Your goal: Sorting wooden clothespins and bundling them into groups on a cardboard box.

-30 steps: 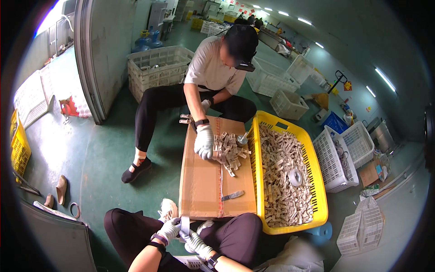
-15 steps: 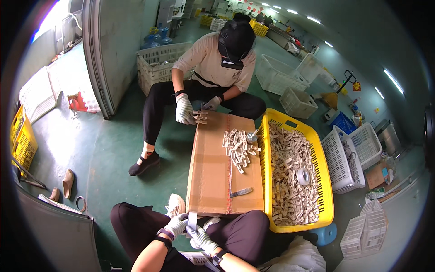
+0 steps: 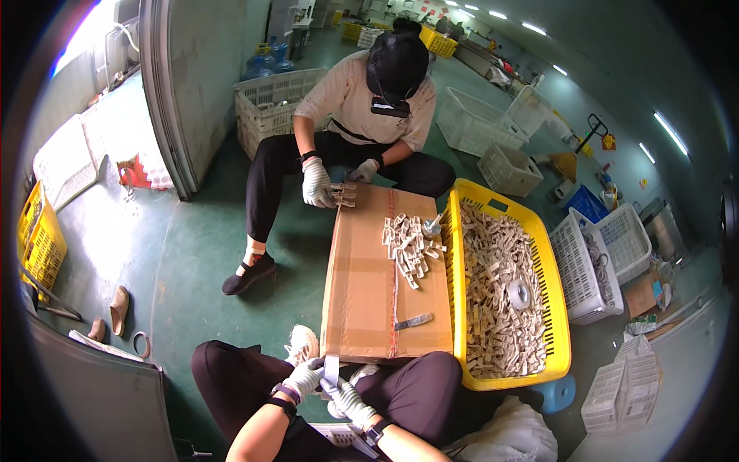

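Between my knees, my gloved left hand [image 3: 305, 378] has its fingers closed on a pale flat strip [image 3: 331, 370] that stands up near the box's front edge. My gloved right hand [image 3: 349, 403] is closed at the strip's lower end, close beside the left. What the strip is made of I cannot make out. Before me is a taped cardboard box [image 3: 362, 285] with a heap of beige clip-like pieces [image 3: 408, 246] and a grey flat tool [image 3: 414, 321] on top. Across the box, a co-worker's gloved hand [image 3: 316, 183] holds a row of similar pieces.
At the right, a yellow crate [image 3: 560, 308] is filled with the same beige pieces, with a tape roll [image 3: 519, 294] on top. A white sack [image 3: 512, 435] and a blue stool [image 3: 556, 393] lie near my right knee. White crates [image 3: 581, 277] stand farther right.
The whole view has shifted slightly. My hands stay together on the strip, with little visible movement. The co-worker's head has tipped slightly lower.
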### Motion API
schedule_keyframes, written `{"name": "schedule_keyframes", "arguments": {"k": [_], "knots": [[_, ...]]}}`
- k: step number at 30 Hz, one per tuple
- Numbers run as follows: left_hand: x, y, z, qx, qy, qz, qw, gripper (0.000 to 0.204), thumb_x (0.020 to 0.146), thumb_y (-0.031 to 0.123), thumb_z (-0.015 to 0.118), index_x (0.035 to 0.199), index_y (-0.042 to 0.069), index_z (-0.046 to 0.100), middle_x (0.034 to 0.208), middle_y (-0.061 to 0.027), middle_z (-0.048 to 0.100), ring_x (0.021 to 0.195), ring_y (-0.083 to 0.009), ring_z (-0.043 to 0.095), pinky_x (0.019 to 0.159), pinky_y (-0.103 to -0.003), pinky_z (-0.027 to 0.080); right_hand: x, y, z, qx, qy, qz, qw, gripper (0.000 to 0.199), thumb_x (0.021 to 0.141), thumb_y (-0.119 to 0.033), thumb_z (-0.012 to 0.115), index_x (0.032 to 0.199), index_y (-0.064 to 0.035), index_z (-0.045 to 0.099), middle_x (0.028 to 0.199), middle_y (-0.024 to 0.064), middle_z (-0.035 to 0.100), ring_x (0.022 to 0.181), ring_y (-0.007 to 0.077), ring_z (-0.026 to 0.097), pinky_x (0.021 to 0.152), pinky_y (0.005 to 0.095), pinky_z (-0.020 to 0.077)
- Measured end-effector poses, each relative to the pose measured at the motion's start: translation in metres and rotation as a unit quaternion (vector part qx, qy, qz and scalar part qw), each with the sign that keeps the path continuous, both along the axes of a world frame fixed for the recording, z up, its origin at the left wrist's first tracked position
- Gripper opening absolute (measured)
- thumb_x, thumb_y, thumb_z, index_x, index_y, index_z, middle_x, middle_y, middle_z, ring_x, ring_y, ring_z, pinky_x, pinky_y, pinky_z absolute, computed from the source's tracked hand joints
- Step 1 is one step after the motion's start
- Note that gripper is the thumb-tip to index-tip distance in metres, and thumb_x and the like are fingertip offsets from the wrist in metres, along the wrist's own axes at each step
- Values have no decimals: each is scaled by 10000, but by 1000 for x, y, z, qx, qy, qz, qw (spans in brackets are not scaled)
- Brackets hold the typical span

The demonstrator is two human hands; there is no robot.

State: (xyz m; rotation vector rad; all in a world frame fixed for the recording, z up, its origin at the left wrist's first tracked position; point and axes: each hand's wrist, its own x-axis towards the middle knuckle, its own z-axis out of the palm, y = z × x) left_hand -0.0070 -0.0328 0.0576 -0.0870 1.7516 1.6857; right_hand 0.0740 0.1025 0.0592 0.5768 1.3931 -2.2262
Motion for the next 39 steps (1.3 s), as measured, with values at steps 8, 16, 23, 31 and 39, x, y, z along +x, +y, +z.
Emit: {"name": "schedule_keyframes", "arguments": {"k": [8,16,23,31,39], "knots": [[1,0,-26,45,-63,30,997,282,900,156,601,1158,43,622,866,-41,666,716,-124,616,599,-276,515,-1,-2,9,-19,21,-1,1000,274,941,-218,618,1193,-112,628,1064,-45,626,970,83,555,869,255,448],[4,6,-55,67,-43,16,997,304,891,189,616,1157,43,629,876,-49,668,715,-154,615,585,-324,520,4,1,6,-25,73,-4,997,252,949,-223,602,1177,-121,626,1049,-46,624,974,91,549,866,260,436],[5,9,-32,150,-153,64,975,286,867,11,632,1135,82,558,962,-56,635,867,-186,612,763,-318,531,3,6,-19,-56,76,28,995,347,951,-321,582,1248,-142,574,1130,-25,600,1059,109,525,949,292,392],[-23,-2,-122,-142,462,-197,853,411,946,167,464,1341,51,458,1380,-124,471,1238,-210,452,1039,-315,349,-6,8,-68,-122,148,52,980,319,1001,-149,439,1294,-26,460,1188,87,513,1056,208,485,952,300,428],[-31,-15,-212,-465,465,-243,713,324,945,203,356,1188,85,535,1196,-98,538,1114,-225,498,992,-308,376,-14,-7,-31,63,197,132,969,436,962,-142,543,1353,-48,374,1290,57,469,1166,175,440,986,262,376]]}}
